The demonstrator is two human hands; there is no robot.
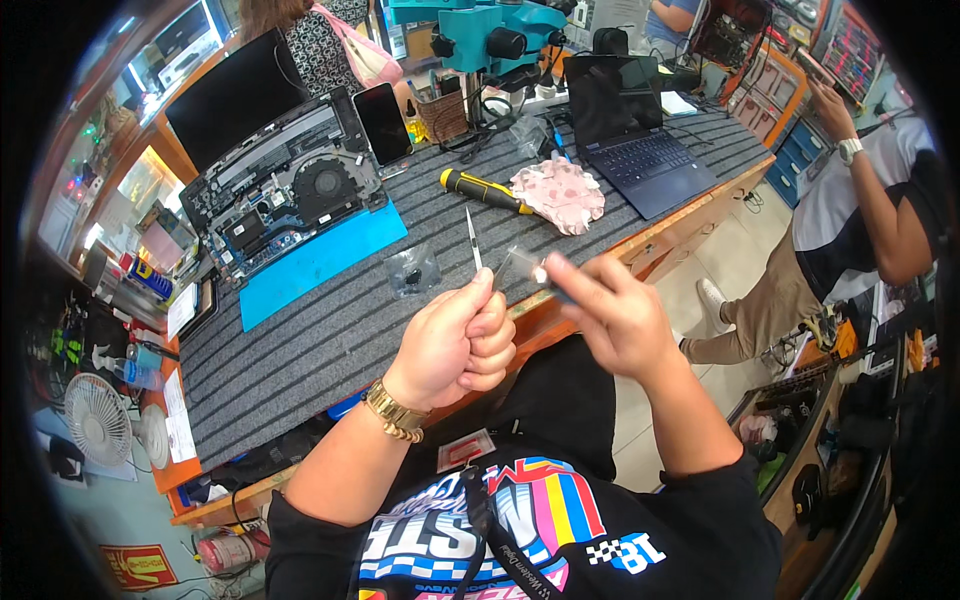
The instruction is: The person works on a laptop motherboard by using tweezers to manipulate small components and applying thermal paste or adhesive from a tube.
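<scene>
My left hand is closed in a fist around a slim, pointed silver tool that looks like tweezers, its tip upward. Just to the right, my right hand pinches a small clear plastic bag between thumb and fingers; motion smears the fingertips and whatever is inside it. Both hands are above the mat's near edge. Another small clear bag with a dark piece in it lies on the mat, left of the tool. Beyond my hands are a yellow-and-black screwdriver and a crumpled pink cloth.
An opened laptop with bare internals stands at left on a blue strip. A dark laptop sits at right. A phone and a teal microscope are at the back. A person stands at right.
</scene>
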